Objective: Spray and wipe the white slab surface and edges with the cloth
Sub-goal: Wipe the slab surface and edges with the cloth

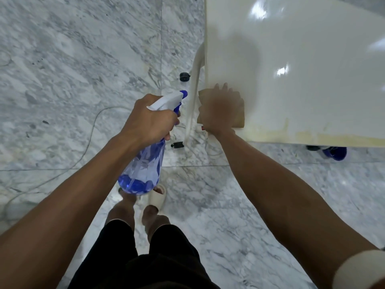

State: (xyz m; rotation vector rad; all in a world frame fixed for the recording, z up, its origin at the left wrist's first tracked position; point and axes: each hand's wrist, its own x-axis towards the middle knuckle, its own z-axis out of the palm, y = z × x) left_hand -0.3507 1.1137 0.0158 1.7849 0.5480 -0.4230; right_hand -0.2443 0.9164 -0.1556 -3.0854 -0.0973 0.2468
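Note:
The glossy white slab (291, 59) fills the upper right, its near-left corner close to me. My right hand (218, 109) lies flat on a tan cloth (239, 115) pressed onto that corner; the hand looks blurred. My left hand (150, 119) grips the neck of a clear blue spray bottle (143, 170) with a white and blue trigger head (170, 100), held over the floor just left of the slab's edge, nozzle pointing toward the slab. A little blue liquid sits at the bottle's bottom. Yellowish stains run along the slab's near edge (312, 138).
The floor is grey-white marble (73, 69). A white curved leg (193, 97) with black feet (184, 76) stands by the slab's left edge. A thin cable (91, 130) trails across the floor. A blue object (335, 153) lies under the slab's near edge. My feet in pale sandals (156, 197) are below.

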